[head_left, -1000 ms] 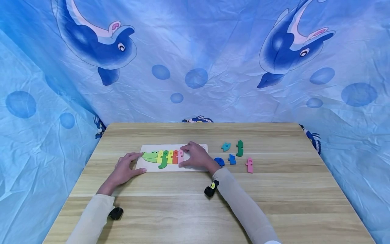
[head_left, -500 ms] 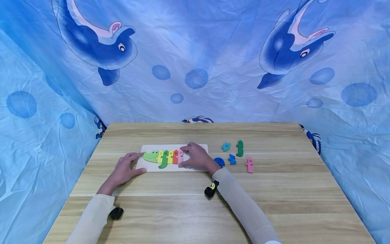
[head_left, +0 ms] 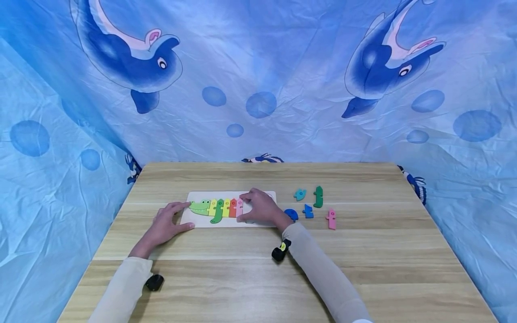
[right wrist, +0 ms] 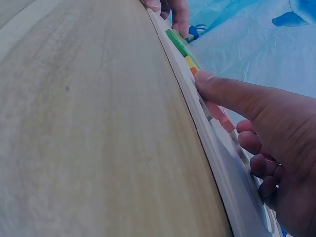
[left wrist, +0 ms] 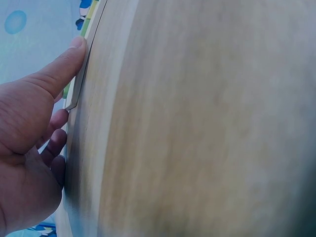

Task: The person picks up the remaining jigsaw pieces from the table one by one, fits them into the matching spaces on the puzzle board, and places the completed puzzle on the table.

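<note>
Right hand (head_left: pixel 260 206) looks to be pinching a flat light-pink puzzle piece (head_left: pixel 239 207) between thumb and fingers, on the white rectangular board (head_left: pixel 202 194) just beneath. My read: this is the seating step, and the next move calls for getting it flush before letting go. Past its fingertips, the green crocodile-head piece (head_left: pixel 199 208), then the left hand (head_left: pixel 164 223), thumb and index spread on the board's end. Behind the right hand, a rounded dark-blue piece (head_left: pixel 291 214) is close, a notched hot-pink piece (head_left: pixel 331 219) farther.
</note>
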`<state>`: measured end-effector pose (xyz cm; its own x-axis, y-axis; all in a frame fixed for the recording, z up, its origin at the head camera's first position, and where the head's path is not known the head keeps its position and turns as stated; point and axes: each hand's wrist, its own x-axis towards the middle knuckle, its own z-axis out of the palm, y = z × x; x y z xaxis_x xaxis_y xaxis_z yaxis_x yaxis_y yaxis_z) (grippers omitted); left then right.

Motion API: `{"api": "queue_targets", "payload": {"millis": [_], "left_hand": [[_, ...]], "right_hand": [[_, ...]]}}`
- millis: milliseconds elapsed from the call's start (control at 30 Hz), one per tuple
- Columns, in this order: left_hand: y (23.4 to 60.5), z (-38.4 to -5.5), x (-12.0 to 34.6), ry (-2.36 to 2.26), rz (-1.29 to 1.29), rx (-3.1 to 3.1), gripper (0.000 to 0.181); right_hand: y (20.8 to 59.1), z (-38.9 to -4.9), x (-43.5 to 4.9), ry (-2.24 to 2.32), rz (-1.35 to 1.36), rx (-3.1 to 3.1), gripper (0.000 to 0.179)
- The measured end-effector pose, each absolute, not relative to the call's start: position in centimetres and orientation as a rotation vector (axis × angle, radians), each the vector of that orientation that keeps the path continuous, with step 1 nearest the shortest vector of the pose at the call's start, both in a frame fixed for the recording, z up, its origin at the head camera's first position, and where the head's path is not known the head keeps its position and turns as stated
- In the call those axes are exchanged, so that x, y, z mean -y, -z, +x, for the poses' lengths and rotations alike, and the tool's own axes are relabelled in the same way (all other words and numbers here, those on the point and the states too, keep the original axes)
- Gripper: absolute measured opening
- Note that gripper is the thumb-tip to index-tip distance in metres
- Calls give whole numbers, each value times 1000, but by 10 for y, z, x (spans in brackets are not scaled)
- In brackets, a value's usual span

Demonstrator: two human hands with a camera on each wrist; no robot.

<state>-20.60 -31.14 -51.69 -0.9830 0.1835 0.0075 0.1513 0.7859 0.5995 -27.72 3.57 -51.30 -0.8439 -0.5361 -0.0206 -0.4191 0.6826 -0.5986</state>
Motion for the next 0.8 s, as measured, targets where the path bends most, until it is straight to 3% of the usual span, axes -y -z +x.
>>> {"api": "queue_targets", "payload": {"millis": [367, 800], "left_hand": [[518, -206, 310, -982, 266, -2917, 80], [520, -206, 310, -969, 265, -2926, 80]], "right_hand": [[493, -277, -56, 1004, -825, -2700, 70], [459, -264, -125, 1070, -947, -2765, 63]]}}
